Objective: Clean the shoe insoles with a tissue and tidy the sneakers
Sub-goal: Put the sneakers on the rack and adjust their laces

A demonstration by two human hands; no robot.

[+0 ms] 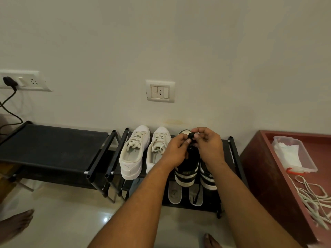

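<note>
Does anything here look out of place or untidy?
Yes. Two insoles lie outside the shoes, below the black-and-white sneakers, one with a black lace across it. White laces lie tangled on the red table.

cream wall (161, 42), glossy tiled floor (62, 221)

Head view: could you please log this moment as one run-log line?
left hand: pinches black lace | right hand: pinches same lace | black-and-white sneaker: on rack, under hands | insoles: lower shelf
</note>
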